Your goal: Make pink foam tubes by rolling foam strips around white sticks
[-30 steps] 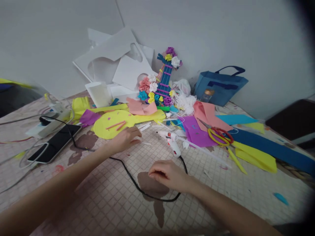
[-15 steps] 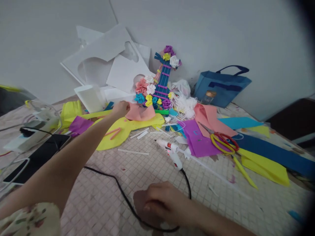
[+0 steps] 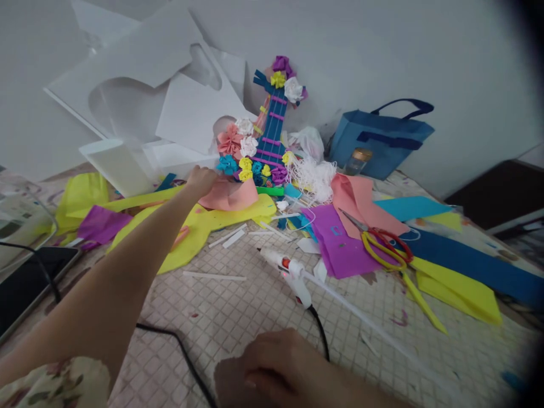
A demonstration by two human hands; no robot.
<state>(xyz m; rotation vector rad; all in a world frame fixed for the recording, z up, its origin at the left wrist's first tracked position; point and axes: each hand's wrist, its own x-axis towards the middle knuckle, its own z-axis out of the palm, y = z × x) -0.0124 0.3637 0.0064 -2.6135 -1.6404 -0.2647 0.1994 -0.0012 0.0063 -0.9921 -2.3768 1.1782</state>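
At the far side of the table, my left hand point(image 3: 203, 180) is closed at the left edge of a piece of pink crepe paper point(image 3: 232, 194); its fingertips are partly hidden. Beneath that lies a yellow guitar-shaped cutout point(image 3: 187, 249). My right hand point(image 3: 284, 362) is loosely curled near the front edge, with nothing visible in it. Beyond it rests a white glue gun point(image 3: 289, 275), its small red light on and a long glue stick in its back. A paper-flower-covered guitar point(image 3: 272, 127) leans against the wall, just right of my left hand.
Scissors point(image 3: 385, 246) lie over purple paper point(image 3: 340, 243) at right, near blue paper strips point(image 3: 467, 258). A blue bag point(image 3: 378, 144) and corked jar point(image 3: 358, 161) stand behind. White foam boards point(image 3: 123, 62) lean at back left. A phone point(image 3: 34, 283) and black cord point(image 3: 187, 351) lie at left.
The view has tilted and come slightly closer, shifting the far-left things leftward. My left hand stays at the pink paper's edge, and my right hand remains curled near the front.
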